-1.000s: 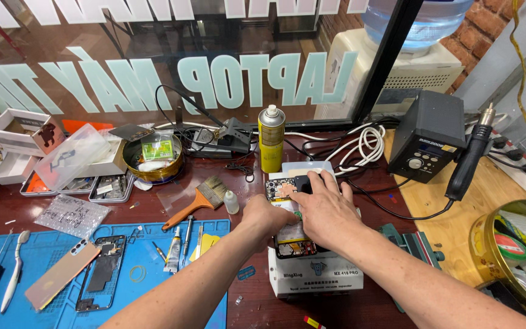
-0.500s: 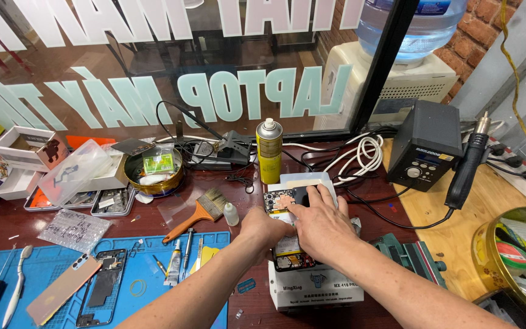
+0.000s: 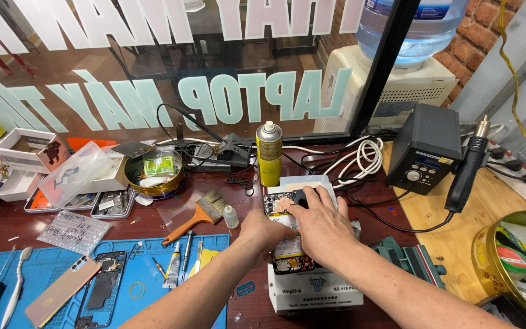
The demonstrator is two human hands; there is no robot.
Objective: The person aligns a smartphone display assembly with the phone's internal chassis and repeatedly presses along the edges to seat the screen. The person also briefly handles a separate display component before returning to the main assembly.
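Both hands press an opened phone with bare circuit board (image 3: 281, 204) onto a white box-shaped heating plate (image 3: 315, 286) — left hand (image 3: 263, 230) curled against its edge, right hand (image 3: 321, 225) spread flat on top.

A yellow spray can (image 3: 269, 153) is standing upright at twelve o'clock on the dark tabletop (image 3: 25, 222), with a coil of white cable (image 3: 360, 155) lying just beside it toward one o'clock. A black soldering station (image 3: 424, 157) is sitting at two o'clock, its handpiece (image 3: 467, 167) resting tilted next to it. At nine o'clock a wooden-handled brush (image 3: 195, 216) is lying near a round tin (image 3: 153, 173), and a blue work mat (image 3: 114, 286) is spreading out at eight o'clock.
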